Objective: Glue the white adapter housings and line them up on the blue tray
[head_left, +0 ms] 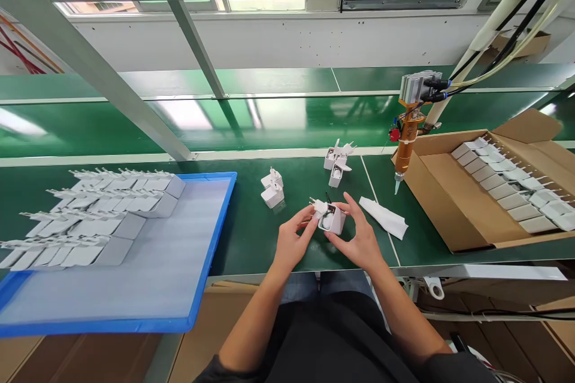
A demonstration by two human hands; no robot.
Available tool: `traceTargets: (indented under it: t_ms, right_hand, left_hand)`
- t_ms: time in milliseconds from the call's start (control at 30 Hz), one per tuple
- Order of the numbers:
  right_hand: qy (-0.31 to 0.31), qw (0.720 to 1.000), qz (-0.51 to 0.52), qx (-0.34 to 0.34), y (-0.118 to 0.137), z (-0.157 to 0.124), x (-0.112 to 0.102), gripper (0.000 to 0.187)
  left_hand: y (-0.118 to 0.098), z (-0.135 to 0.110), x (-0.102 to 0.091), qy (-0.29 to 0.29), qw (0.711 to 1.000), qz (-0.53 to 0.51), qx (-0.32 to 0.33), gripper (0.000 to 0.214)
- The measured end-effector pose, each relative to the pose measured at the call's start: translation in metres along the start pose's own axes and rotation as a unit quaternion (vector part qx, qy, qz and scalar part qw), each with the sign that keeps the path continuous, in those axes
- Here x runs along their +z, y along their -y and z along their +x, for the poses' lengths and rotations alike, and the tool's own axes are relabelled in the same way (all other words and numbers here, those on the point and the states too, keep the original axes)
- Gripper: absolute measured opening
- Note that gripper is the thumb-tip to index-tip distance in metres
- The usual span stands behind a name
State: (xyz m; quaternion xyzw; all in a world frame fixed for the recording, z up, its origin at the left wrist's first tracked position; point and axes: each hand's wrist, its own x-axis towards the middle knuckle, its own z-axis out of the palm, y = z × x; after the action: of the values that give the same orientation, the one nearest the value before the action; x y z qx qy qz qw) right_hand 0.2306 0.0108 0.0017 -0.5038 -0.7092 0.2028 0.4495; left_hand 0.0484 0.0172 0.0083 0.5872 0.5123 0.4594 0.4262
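Housing [333, 222], white, boxy, open-faced, partly dark within, left fingers [308, 233] and right fingers [354, 209] clamped on it

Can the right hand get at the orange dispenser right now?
Probably yes: the dispenser hangs ahead and to the right of the right hand, with open space between. That hand is holding the white unit, so it would likely let go first.

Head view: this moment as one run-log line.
left hand: holding pronged part | right hand: holding white housing, interior exposed | orange dispenser: apart from housing | carton: white units inside
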Motion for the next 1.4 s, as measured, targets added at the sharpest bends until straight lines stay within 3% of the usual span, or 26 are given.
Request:
traceTargets:
  t_ms: [100, 233, 300, 433, 467, 567, 600, 633, 767, 900, 1033, 1200, 1400]
  right_hand:
    - [-0.019, 1.000, 0.008, 0.003, 0.002, -0.003, 0.004, 0.082]
    - [-0.050, 0.999, 0.006, -0.014, 0.009, -0.009, 0.012, 0.078]
    - [-0.046, 0.998, 0.003, -0.040, 0.013, -0.012, 0.012, 0.073]
    - [0.001, 0.995, 0.042, -0.092, 0.014, -0.009, -0.010, 0.051]
    - [-0.040, 0.994, 0.050, -0.091, 0.009, -0.006, -0.019, 0.044]
    - [-0.292, 0.954, 0.053, -0.047, -0.013, 0.015, -0.048, 0.040]
    - [-0.347, 0.936, 0.062, -0.022, -0.022, 0.024, -0.058, 0.046]
    - [-0.364, 0.928, 0.084, 0.006, -0.032, 0.034, -0.066, 0.053]
    - [-0.239, 0.946, 0.199, 0.095, -0.057, 0.068, -0.086, 0.067]
    - [-0.187, 0.952, 0.227, 0.091, -0.051, 0.080, -0.086, 0.059]
    - [-0.145, 0.965, 0.205, 0.069, -0.027, 0.082, -0.072, 0.054]
    - [-0.082, 0.981, 0.173, 0.029, 0.010, 0.082, -0.046, 0.042]
    - [-0.123, 0.976, 0.179, 0.001, 0.064, 0.069, -0.009, 0.045]
  left_hand:
    - [0.005, -0.007, 0.007, 0.034, 0.999, -0.007, -0.001, 0.050]
    - [0.013, -0.017, 0.024, 0.095, 0.989, -0.116, 0.003, 0.072]
    - [0.015, -0.020, 0.030, 0.071, 0.991, -0.116, -0.016, 0.077]
    - [0.007, -0.020, 0.024, 0.014, 0.991, -0.108, -0.072, 0.061]
    - [0.003, -0.021, 0.020, 0.024, 0.988, -0.126, -0.085, 0.060]
    - [-0.008, -0.027, 0.006, 0.077, 0.972, -0.184, -0.126, 0.064]
    - [-0.012, -0.030, 0.002, 0.090, 0.967, -0.193, -0.137, 0.066]
    - [-0.015, -0.033, -0.002, 0.098, 0.965, -0.197, -0.145, 0.068]
    - [-0.023, -0.042, -0.012, 0.111, 0.969, -0.163, -0.149, 0.067]
    - [-0.027, -0.046, -0.020, 0.124, 0.982, -0.099, -0.105, 0.059]
    - [-0.025, -0.049, -0.025, 0.117, 0.992, -0.009, -0.047, 0.048]
    - [-0.008, -0.054, -0.022, 0.067, 0.997, 0.021, -0.038, 0.048]
    - [0.001, -0.053, -0.013, 0.051, 0.996, 0.069, -0.031, 0.042]
